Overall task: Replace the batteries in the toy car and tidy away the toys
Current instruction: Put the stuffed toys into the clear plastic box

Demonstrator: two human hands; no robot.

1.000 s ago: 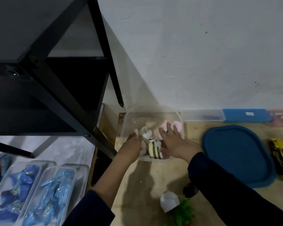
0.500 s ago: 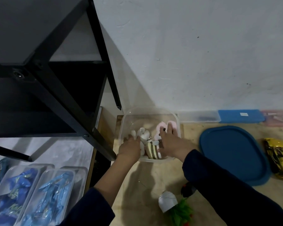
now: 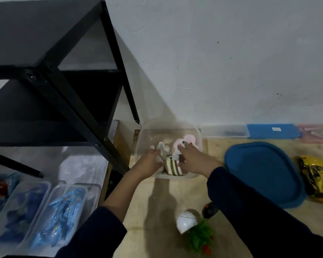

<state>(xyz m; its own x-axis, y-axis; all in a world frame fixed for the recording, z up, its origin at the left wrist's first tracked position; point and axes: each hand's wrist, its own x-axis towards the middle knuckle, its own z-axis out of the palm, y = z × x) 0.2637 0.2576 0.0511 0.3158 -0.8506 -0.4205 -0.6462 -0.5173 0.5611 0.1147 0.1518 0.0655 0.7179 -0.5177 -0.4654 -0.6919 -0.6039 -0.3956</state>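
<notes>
A clear plastic tub stands on the wooden table against the wall. Inside lie a striped plush toy, a white plush toy and a pink plush toy. My left hand reaches into the tub's left side and its fingers curl round the white plush. My right hand lies over the pink plush with fingers spread, beside the striped toy. The tub's blue lid lies flat to the right. A yellow toy car sits at the right edge.
A black shelf frame stands close on the left. Clear trays of blue-wrapped items lie on the floor below it. A small potted plant lies on its side near me. Flat boxes line the wall.
Both hands stay in the tub; the right hand has shifted slightly over the pink plush. The view has drifted so more of the yellow car shows.
</notes>
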